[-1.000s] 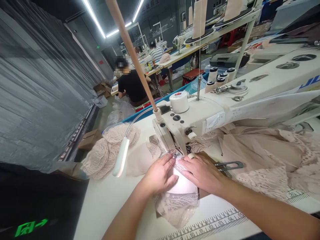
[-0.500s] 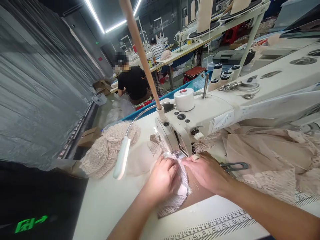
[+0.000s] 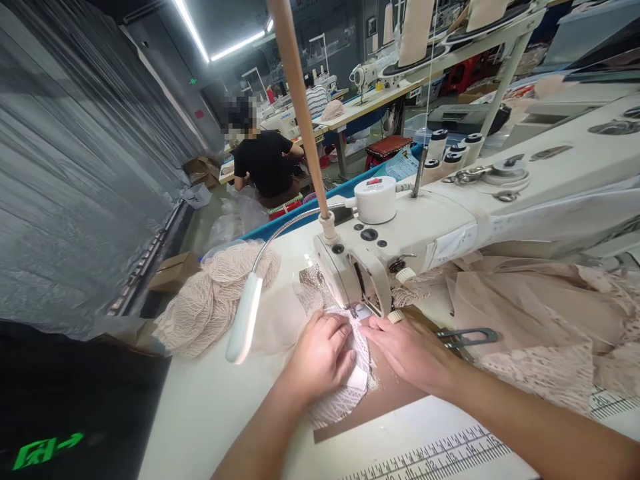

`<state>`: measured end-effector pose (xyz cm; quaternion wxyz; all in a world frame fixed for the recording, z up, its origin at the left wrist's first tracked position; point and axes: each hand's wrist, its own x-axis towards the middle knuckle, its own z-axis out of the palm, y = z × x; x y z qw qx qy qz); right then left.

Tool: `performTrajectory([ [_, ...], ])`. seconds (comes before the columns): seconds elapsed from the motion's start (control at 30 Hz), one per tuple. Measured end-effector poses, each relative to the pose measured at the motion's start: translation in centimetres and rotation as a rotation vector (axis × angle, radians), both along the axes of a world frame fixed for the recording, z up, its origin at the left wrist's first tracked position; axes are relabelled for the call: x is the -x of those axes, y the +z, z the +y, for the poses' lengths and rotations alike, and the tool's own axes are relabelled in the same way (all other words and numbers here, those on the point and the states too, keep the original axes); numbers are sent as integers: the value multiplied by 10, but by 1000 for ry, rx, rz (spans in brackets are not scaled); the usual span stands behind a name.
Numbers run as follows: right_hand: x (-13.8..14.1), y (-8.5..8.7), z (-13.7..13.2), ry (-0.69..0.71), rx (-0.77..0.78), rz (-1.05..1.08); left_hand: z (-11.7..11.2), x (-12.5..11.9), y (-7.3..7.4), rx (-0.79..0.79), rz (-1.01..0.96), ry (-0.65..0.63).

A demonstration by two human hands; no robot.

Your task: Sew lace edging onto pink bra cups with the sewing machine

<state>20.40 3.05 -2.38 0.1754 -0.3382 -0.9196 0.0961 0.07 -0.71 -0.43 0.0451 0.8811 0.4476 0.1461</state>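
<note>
A pale lace fabric piece (image 3: 345, 408) lies under the needle area of a white sewing machine (image 3: 373, 267), on a brown plate set in the table. My left hand (image 3: 323, 353) rests over the lace, its bent fingers closed on it just left of the presser foot. From the right, my right hand (image 3: 413, 350) has its thumb and fingers together at the lace's right edge, close to the foot. The fingertips partly hide what they grip. A ring-like cream band (image 3: 395, 317) shows by the right hand's fingers.
A lit lamp (image 3: 244, 320) on a bendy neck hangs left of the hands. Stacked lace pieces (image 3: 213, 293) lie beyond it. Sheer fabric (image 3: 530, 300) spreads at right, near a metal clamp-like part (image 3: 470, 337). A printed ruler (image 3: 440, 457) runs along the front. Another person (image 3: 265, 163) sits ahead.
The view has shifted slightly. Both hands stay by the presser foot with the lace between them; the left fingers sit a little differently on it. The seated person's arm has moved outward.
</note>
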Motion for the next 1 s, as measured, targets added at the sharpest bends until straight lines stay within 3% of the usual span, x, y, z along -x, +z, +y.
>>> performTrajectory([
  [0.13, 3, 1, 1, -37, -26, -8, 2, 2, -1, -35, 4, -20],
  [0.47, 1, -3, 0, 31, -46, 45, 6, 9, -9, -34, 13, -159],
  [1.0, 10, 1, -1, -131, -87, -42, 5, -10, -3, -21, 0, 25],
])
